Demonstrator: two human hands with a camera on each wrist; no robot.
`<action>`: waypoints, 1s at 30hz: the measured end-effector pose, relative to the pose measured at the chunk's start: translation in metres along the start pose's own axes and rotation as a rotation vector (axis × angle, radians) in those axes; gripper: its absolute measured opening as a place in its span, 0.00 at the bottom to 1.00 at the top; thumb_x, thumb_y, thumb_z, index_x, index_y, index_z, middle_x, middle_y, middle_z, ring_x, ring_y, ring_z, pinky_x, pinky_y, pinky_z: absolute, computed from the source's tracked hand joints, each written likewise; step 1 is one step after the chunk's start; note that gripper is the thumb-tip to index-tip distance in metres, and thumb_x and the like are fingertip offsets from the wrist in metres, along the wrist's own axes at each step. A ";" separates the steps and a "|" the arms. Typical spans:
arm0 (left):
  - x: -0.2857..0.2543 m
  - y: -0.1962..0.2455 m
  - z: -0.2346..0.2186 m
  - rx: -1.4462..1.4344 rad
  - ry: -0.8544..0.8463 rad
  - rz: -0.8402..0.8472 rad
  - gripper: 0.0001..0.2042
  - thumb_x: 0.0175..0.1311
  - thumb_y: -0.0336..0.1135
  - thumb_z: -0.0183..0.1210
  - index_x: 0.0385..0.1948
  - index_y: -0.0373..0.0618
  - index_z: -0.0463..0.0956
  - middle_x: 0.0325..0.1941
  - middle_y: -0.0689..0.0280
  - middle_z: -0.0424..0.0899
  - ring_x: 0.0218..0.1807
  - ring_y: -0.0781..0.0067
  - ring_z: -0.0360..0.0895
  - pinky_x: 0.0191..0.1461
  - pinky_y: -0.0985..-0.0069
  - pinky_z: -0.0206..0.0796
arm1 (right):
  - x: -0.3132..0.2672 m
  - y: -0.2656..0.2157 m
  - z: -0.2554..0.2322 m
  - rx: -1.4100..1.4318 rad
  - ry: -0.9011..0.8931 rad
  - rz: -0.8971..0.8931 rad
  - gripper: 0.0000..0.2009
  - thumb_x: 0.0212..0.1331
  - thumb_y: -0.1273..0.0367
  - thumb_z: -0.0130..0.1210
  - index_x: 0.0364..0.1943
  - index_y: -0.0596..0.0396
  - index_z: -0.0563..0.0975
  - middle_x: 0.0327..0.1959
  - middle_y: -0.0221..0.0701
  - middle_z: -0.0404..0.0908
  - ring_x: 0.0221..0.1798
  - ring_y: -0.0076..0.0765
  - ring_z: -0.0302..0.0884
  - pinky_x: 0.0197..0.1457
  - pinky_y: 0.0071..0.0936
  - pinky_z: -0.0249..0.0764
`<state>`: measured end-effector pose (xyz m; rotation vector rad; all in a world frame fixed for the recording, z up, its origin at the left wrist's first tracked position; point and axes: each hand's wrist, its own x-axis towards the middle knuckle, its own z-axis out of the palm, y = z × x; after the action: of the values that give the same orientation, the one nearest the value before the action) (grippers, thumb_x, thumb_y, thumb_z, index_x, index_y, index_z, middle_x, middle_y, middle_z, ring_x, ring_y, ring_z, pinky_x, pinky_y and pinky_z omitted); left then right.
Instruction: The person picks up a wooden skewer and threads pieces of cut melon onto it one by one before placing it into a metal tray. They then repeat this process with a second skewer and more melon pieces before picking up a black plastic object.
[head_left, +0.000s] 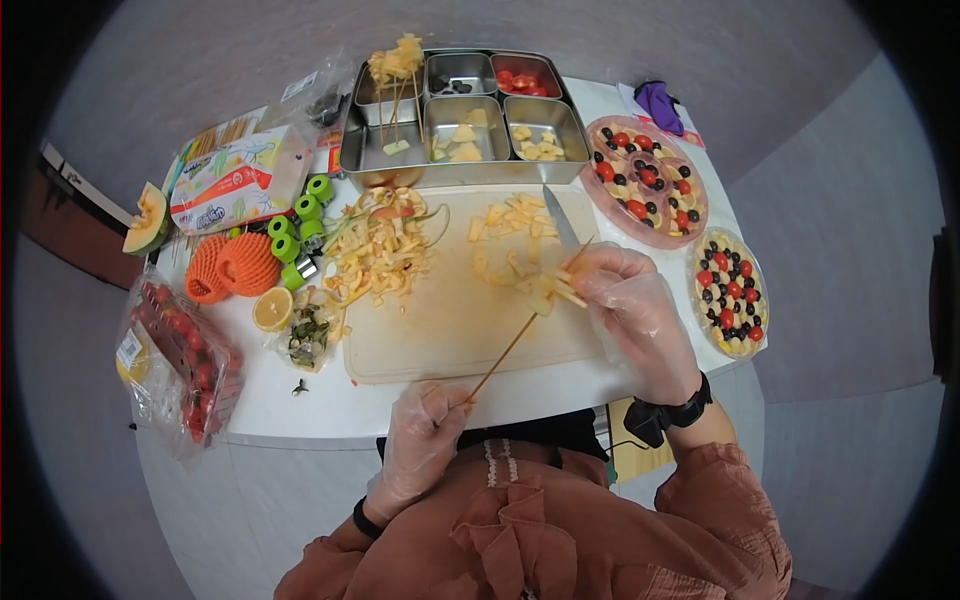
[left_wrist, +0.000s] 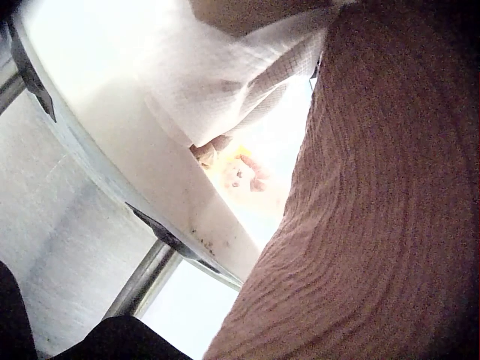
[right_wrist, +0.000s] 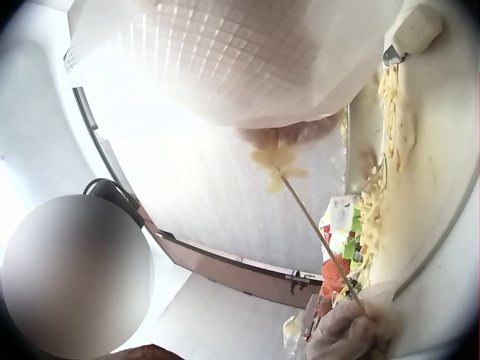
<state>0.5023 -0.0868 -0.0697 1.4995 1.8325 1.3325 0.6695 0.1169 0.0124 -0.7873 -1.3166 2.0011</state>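
In the head view, my gloved left hand (head_left: 420, 435) grips the lower end of a thin wooden skewer (head_left: 505, 350), low over the table's front edge. Pale yellow fruit pieces (head_left: 540, 294) sit on the skewer's upper end, above the cutting board (head_left: 440, 345). My gloved right hand (head_left: 635, 310) pinches the fruit there between thumb and fingers. From the right wrist, the skewer (right_wrist: 319, 232) slants from the blurred fruit (right_wrist: 276, 163) down to the left hand (right_wrist: 346, 330). A glove and sleeve fill much of the left wrist view, where the skewer is hidden.
Fruit strips (head_left: 500, 215) and a knife (head_left: 558, 215) lie on the board beside a peel heap (head_left: 375, 250). Behind stands a steel tray (head_left: 465, 175) with fruit tubs and finished skewers (head_left: 397, 65). Fruit platters (head_left: 700, 230) are at right; a tomato pack (head_left: 190, 350) is at left.
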 end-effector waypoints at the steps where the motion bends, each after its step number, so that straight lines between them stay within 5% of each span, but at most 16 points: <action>1: 0.000 0.000 0.000 0.000 0.000 0.001 0.05 0.57 0.22 0.58 0.33 0.43 0.78 0.27 0.57 0.76 0.30 0.54 0.74 0.35 0.64 0.66 | 0.000 0.000 0.000 -0.026 -0.017 0.008 0.08 0.57 0.76 0.61 0.40 0.64 0.81 0.40 0.31 0.81 0.43 0.25 0.77 0.52 0.22 0.70; 12: 0.001 0.000 0.003 -0.058 0.050 -0.012 0.05 0.53 0.21 0.58 0.30 0.42 0.78 0.25 0.59 0.75 0.30 0.56 0.72 0.34 0.65 0.63 | 0.000 -0.007 -0.001 -0.031 -0.010 -0.033 0.08 0.58 0.74 0.60 0.38 0.66 0.81 0.39 0.30 0.80 0.43 0.23 0.76 0.51 0.22 0.71; 18: -0.003 -0.008 0.004 -0.108 0.071 -0.041 0.06 0.54 0.21 0.59 0.33 0.42 0.78 0.28 0.57 0.78 0.33 0.53 0.75 0.37 0.64 0.66 | 0.030 -0.013 -0.018 -0.545 0.107 -0.079 0.10 0.60 0.72 0.59 0.43 0.63 0.82 0.40 0.28 0.82 0.42 0.22 0.76 0.54 0.19 0.69; 20: -0.005 -0.010 0.005 -0.134 0.074 -0.080 0.07 0.54 0.21 0.58 0.33 0.42 0.78 0.28 0.58 0.78 0.33 0.53 0.75 0.38 0.63 0.66 | 0.048 -0.003 -0.029 -0.983 0.059 -0.114 0.09 0.60 0.72 0.57 0.42 0.59 0.83 0.38 0.31 0.83 0.41 0.28 0.78 0.55 0.24 0.70; 21: -0.006 -0.011 0.006 -0.161 0.085 -0.123 0.07 0.53 0.21 0.58 0.33 0.41 0.78 0.28 0.58 0.78 0.33 0.53 0.75 0.38 0.63 0.65 | 0.057 0.002 -0.035 -0.980 0.065 -0.113 0.09 0.60 0.72 0.57 0.42 0.59 0.83 0.38 0.31 0.83 0.41 0.28 0.78 0.55 0.24 0.70; 23: -0.009 -0.015 0.008 -0.170 0.088 -0.141 0.07 0.54 0.21 0.58 0.34 0.41 0.79 0.28 0.58 0.78 0.33 0.54 0.74 0.38 0.63 0.65 | 0.071 0.008 -0.044 -1.429 -0.251 -0.726 0.12 0.53 0.79 0.55 0.40 0.53 0.83 0.41 0.38 0.82 0.43 0.40 0.78 0.48 0.31 0.73; 27: -0.007 -0.013 0.005 -0.138 0.095 -0.139 0.07 0.54 0.22 0.58 0.34 0.41 0.79 0.29 0.59 0.77 0.33 0.55 0.73 0.38 0.63 0.64 | 0.077 0.009 -0.033 -1.465 -0.222 -0.631 0.11 0.49 0.79 0.56 0.38 0.56 0.81 0.43 0.38 0.80 0.49 0.47 0.74 0.50 0.36 0.72; 30: -0.008 -0.013 0.006 -0.130 0.090 -0.163 0.07 0.54 0.22 0.58 0.34 0.41 0.79 0.29 0.58 0.76 0.33 0.55 0.72 0.38 0.64 0.64 | 0.083 -0.004 -0.023 -1.627 -0.415 -0.714 0.12 0.46 0.78 0.57 0.38 0.58 0.80 0.42 0.38 0.78 0.51 0.45 0.73 0.51 0.37 0.72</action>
<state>0.5029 -0.0911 -0.0849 1.2149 1.8404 1.4300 0.6352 0.1939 -0.0033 -0.3134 -2.8741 0.2065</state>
